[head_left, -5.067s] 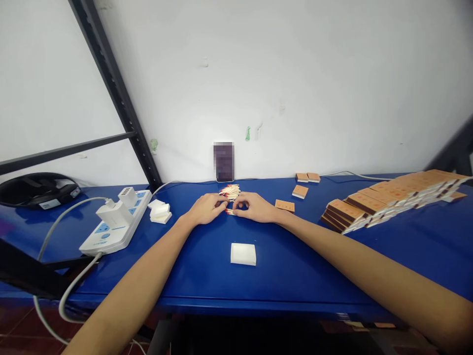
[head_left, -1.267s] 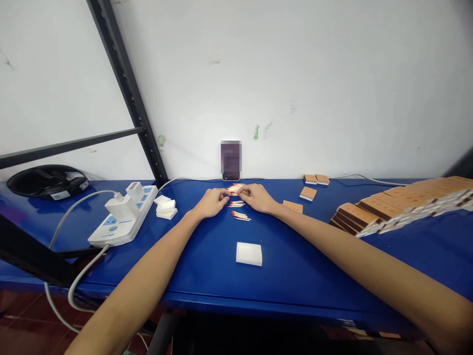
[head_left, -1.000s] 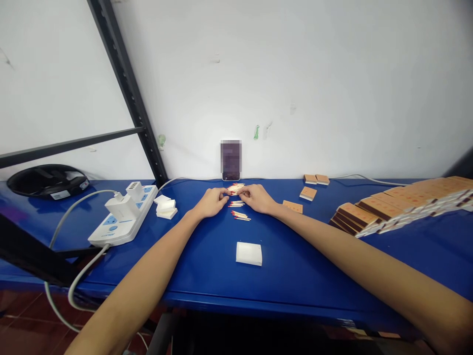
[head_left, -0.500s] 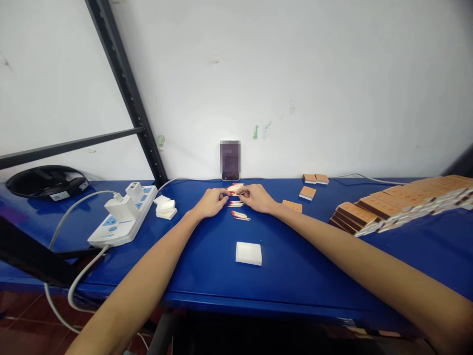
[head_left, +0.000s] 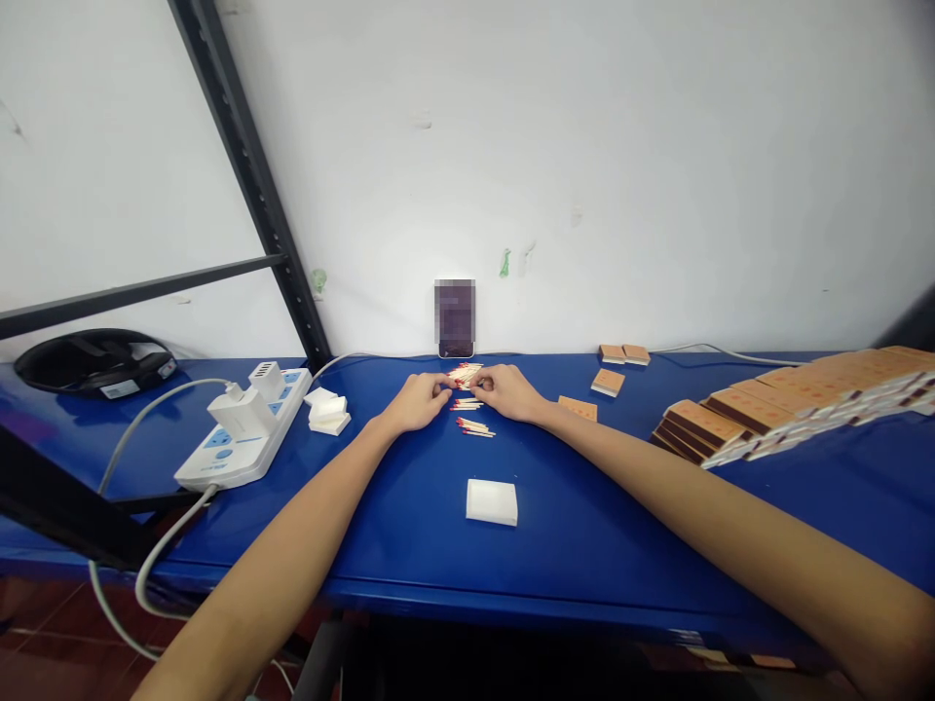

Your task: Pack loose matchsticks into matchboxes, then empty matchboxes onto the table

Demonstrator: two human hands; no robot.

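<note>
Blue table (head_left: 409, 526), match heap (head_left: 463, 373) between left grip (head_left: 419, 401) and right grip (head_left: 511, 394), closure of both unclear.

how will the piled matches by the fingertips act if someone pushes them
The piled matches would probably spread rather than slide as one, since they lie loose and at crossing angles. Each looks slim and straight, so likely light and fairly stiff.

A white power strip (head_left: 243, 460) holds 2 chargers (head_left: 243, 413).

Bare forearms (head_left: 281, 545), bare left hand (head_left: 418, 401), bare right hand (head_left: 515, 393)
</note>
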